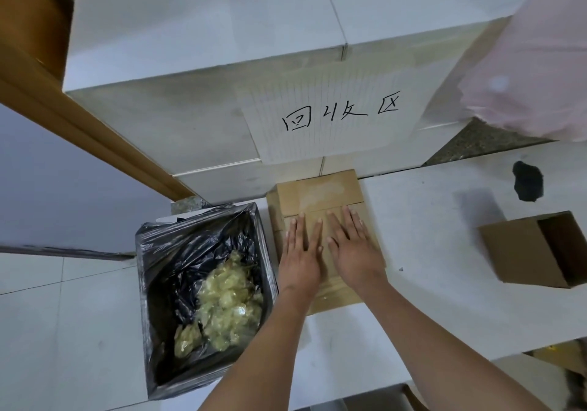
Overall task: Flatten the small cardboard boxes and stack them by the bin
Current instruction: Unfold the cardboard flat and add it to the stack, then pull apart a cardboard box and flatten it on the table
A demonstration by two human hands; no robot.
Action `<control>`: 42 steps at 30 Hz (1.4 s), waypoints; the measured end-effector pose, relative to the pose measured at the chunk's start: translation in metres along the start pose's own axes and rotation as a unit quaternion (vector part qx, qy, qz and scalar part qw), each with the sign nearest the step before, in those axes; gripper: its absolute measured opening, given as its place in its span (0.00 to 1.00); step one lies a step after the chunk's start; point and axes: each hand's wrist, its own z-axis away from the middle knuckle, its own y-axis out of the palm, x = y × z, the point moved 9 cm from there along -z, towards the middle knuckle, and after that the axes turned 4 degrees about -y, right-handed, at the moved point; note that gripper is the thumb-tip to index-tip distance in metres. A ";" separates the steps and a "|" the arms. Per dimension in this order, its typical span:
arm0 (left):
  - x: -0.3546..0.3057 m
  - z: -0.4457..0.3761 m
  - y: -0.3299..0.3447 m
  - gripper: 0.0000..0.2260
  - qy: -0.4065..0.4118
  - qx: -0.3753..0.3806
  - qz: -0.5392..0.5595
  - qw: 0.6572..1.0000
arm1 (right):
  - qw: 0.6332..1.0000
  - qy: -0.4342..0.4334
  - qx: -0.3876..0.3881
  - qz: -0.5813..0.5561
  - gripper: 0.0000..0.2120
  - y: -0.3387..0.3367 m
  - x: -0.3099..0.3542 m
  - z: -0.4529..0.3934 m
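In the middle of the frame a flattened cardboard box [320, 202] lies on the white floor, and both hands lie flat on top of it, side by side: the left hand [301, 251] and the right hand [352, 245] press down with straight fingers spread, gripping nothing. The box touches the bin [203, 290] at centre left, a square bin lined with a black bag holding crumpled clear wrapping. Just above the box, large white cartons [190, 70] stand stacked, with a handwritten paper sign [330, 115] on their front. At the right edge an unflattened brown box [521, 248] lies on its side, well apart from the hands. A dark smudge [527, 185] marks the floor above it.
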 end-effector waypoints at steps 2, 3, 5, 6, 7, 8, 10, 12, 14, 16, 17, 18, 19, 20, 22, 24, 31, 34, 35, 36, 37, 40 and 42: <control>0.000 0.001 0.000 0.26 -0.008 0.008 -0.013 1.000 | 1.000 0.004 0.014 -0.003 0.27 0.002 0.001 -0.001; 0.002 0.000 0.000 0.26 -0.012 0.014 -0.023 1.000 | 1.000 0.006 0.023 -0.011 0.27 0.003 0.002 -0.002; 0.000 0.001 -0.005 0.28 -0.020 0.027 -0.053 0.998 | 0.999 0.007 0.040 -0.020 0.27 -0.002 0.003 -0.002; -0.002 0.000 -0.011 0.30 -0.023 0.034 -0.071 0.997 | 0.999 0.006 0.048 -0.023 0.27 -0.007 0.003 -0.003; -0.006 -0.001 -0.017 0.31 -0.024 0.042 -0.084 0.995 | 0.998 0.007 0.054 -0.029 0.27 -0.012 0.003 -0.005; -0.010 -0.001 -0.023 0.32 -0.025 0.047 -0.086 0.995 | 0.998 0.012 0.058 -0.034 0.27 -0.018 0.004 -0.006; -0.018 0.003 -0.039 0.30 -0.030 0.049 -0.075 0.996 | 0.998 0.034 0.042 -0.045 0.27 -0.036 0.006 -0.002; -0.026 0.010 -0.057 0.29 -0.032 0.047 -0.068 0.996 | 0.996 0.066 0.011 -0.059 0.28 -0.059 0.006 0.007; -0.035 0.021 -0.071 0.30 -0.035 0.048 -0.053 0.997 | 0.995 0.082 0.006 -0.056 0.28 -0.077 0.006 0.022; -0.047 0.036 -0.088 0.30 -0.032 0.041 -0.044 0.998 | 0.995 0.094 0.017 -0.033 0.29 -0.092 0.003 0.044; -0.053 0.043 -0.096 0.30 -0.027 0.036 -0.042 0.998 | 0.995 0.098 0.023 -0.021 0.30 -0.099 -0.001 0.055; -0.059 0.049 -0.102 0.29 -0.022 0.031 -0.041 0.998 | 0.994 0.104 0.024 -0.007 0.30 -0.105 -0.005 0.066; -0.066 0.058 -0.110 0.29 -0.013 0.021 -0.041 0.999 | 0.994 0.108 0.019 0.008 0.30 -0.114 -0.009 0.080; -0.072 0.065 -0.116 0.29 -0.004 0.015 -0.037 0.999 | 0.994 0.110 0.014 0.020 0.30 -0.121 -0.013 0.092; -0.086 0.082 -0.124 0.28 0.020 0.007 -0.038 0.999 | 0.993 0.116 0.003 0.030 0.29 -0.134 -0.020 0.118; -0.102 0.098 -0.123 0.26 0.049 0.010 -0.050 0.998 | 0.991 0.129 -0.008 0.021 0.28 -0.141 -0.029 0.142; -0.158 0.135 -0.087 0.23 0.165 0.053 -0.092 0.980 | 0.979 0.202 -0.013 0.016 0.28 -0.136 -0.075 0.218; -0.178 0.146 -0.073 0.23 0.188 0.061 -0.111 0.974 | 0.975 0.223 -0.016 0.011 0.27 -0.136 -0.097 0.238; -0.184 0.148 -0.068 0.23 0.193 0.063 -0.117 0.972 | 0.973 0.229 -0.018 0.007 0.27 -0.137 -0.104 0.243; -0.192 0.149 -0.065 0.23 0.198 0.064 -0.124 0.970 | 0.972 0.233 -0.023 0.001 0.27 -0.138 -0.113 0.246; -0.199 0.149 -0.063 0.23 0.200 0.064 -0.130 0.969 | 0.971 0.238 -0.025 -0.006 0.27 -0.140 -0.120 0.248; -0.228 0.142 -0.056 0.24 0.209 0.052 -0.147 0.965 | 0.969 0.244 -0.036 -0.025 0.26 -0.146 -0.148 0.249; -0.252 0.136 -0.049 0.24 0.210 0.052 -0.152 0.964 | 0.969 0.241 -0.041 -0.025 0.26 -0.150 -0.172 0.249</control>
